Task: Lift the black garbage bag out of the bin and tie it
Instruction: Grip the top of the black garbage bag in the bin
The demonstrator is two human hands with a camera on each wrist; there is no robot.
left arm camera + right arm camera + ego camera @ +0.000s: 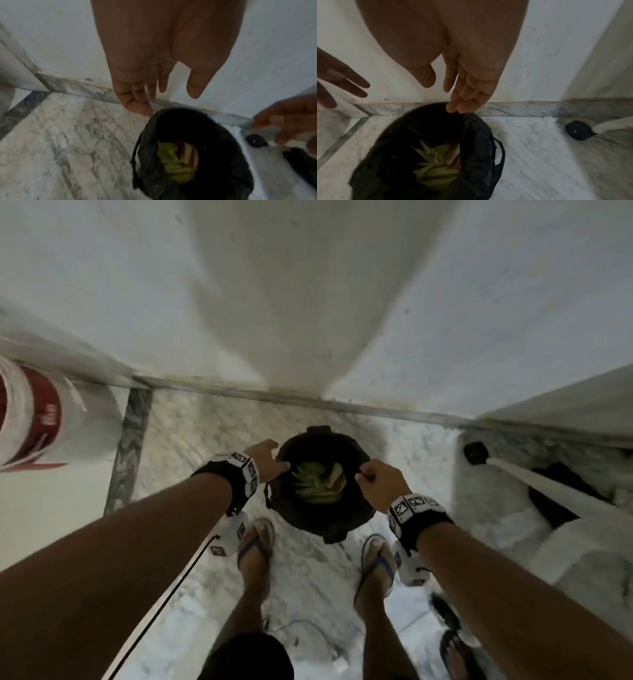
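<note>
Reaching down unclenched, grasping nothing yet, the left grip [269, 462] and right grip [376, 479] are meeting opposite sides of the black garbage bag [322, 510], sitting between them in its bin on the floor [191, 440]. Its thin, soft film, carrying green scraps [313, 482], is likely lifting lightly by the loose rim. A wall [308, 302] is crowding just beyond both grips.

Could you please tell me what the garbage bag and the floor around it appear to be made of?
Black garbage bag: thin plastic film, likely; crinkled, faintly glossy folds. Floor: polished marble-like stone, white with grey veining, possibly tile.
</note>
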